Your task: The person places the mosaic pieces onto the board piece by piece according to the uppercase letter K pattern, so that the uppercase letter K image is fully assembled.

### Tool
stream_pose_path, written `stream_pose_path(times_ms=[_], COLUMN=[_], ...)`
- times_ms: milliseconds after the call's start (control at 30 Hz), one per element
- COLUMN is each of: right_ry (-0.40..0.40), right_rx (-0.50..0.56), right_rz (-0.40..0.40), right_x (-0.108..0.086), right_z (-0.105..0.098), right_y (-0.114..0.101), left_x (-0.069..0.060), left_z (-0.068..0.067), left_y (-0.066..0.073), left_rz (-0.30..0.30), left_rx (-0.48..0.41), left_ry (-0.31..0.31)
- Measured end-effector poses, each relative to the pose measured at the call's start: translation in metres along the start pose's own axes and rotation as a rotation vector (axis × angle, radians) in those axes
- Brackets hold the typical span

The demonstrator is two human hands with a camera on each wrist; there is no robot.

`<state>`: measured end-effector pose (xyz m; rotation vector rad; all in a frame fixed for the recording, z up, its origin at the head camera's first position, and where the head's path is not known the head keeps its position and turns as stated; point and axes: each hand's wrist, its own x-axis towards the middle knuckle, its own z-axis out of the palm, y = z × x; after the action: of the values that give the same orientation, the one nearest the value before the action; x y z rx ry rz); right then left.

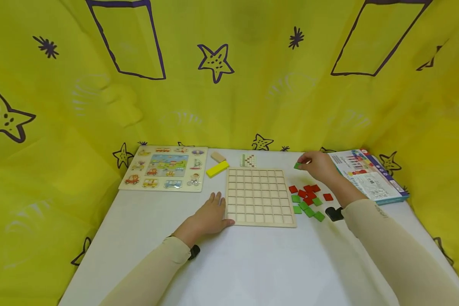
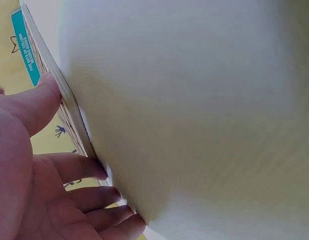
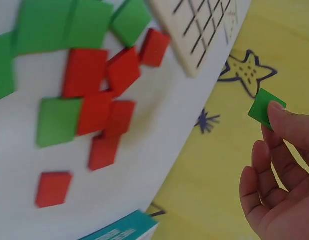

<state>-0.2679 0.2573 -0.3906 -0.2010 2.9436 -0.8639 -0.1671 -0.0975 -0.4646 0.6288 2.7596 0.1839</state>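
Observation:
My right hand (image 1: 318, 165) pinches a green square tile (image 3: 267, 107) between thumb and fingers, to the right of the board's far corner. A wooden grid board (image 1: 261, 170) lies in the middle of the table, its cells bare. At the board's near left corner rests my left hand (image 1: 209, 216); the left wrist view shows its thumb and fingertips (image 2: 100, 172) touching the board's edge. Loose red tiles (image 3: 85, 72) and green tiles (image 3: 58, 122) are scattered beside the board's right edge, some overlapping.
A vehicle picture puzzle (image 1: 164, 190) lies at the back left. Near it are a yellow block (image 1: 217, 169) and a plain wooden block (image 1: 218, 157). Behind the board lies a small pattern card (image 1: 248, 160). A printed box (image 1: 378, 182) sits at the right. Yellow curtain (image 1: 229, 110) surrounds the table.

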Motion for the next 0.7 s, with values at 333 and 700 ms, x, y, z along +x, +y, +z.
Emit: stream_pose_path(times_ms=[333,700], right_ry=[-0.065,-0.15], right_rx=[0.046,0.066], right_rz=[-0.104,-0.181], right_x=[0.039,0.062], right_z=[0.034,0.078], right_y=[-0.054,-0.089], left_x=[0.001,0.002], left_z=[-0.001,-0.001], left_y=[0.002,0.002], left_rz=[-0.002,-0.025], left_rx=[0.016,0.009], left_ry=[-0.005,-0.019])
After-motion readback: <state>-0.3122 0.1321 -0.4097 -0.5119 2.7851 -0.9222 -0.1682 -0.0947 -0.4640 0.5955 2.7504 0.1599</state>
